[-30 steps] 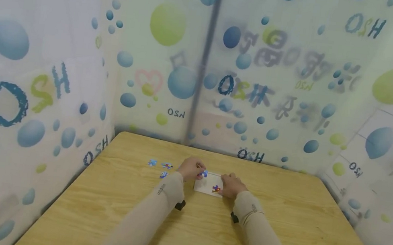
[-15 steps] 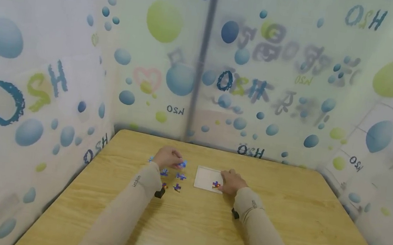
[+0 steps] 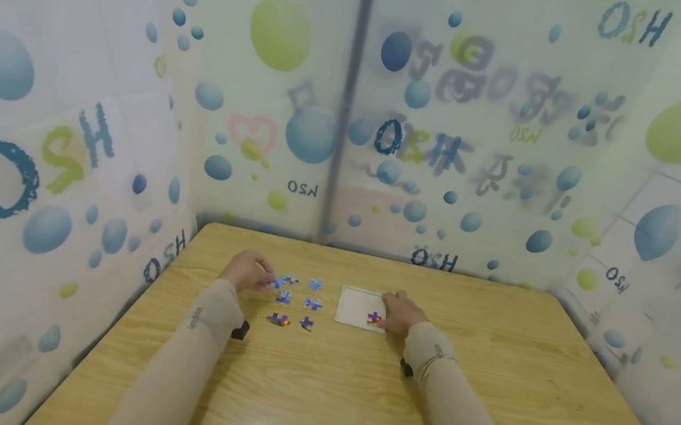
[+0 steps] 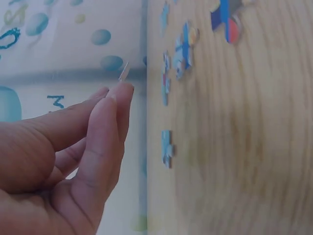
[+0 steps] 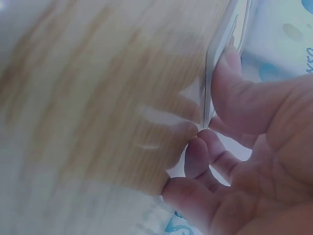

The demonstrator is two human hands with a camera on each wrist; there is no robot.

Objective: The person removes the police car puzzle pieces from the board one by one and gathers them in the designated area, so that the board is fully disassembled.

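Observation:
My left hand [image 3: 248, 272] is at the far left of the loose pieces. Its thumb and fingertips pinch a small blue jigsaw piece [image 3: 274, 281], which shows edge-on as a thin sliver in the left wrist view. Several jigsaw pieces [image 3: 283, 296] lie beside it on the table in short rows, mostly blue, some with red and yellow. My right hand [image 3: 402, 313] holds the right edge of a shallow white puzzle tray [image 3: 357, 304]. In the right wrist view its thumb [image 5: 230, 83] lies over the tray's rim. One red-and-blue piece [image 3: 373, 318] sits in the tray's near right corner.
The wooden table [image 3: 321, 385] carries the pieces and the tray near its far side. Beyond its back edge hangs a curtain [image 3: 287, 129] printed with blue and green dots, which also closes off both sides.
My left hand has moved left from over the tray, leaving a blue piece at the upper right of the loose pieces. It now pinches another blue piece. The right hand stays at the tray.

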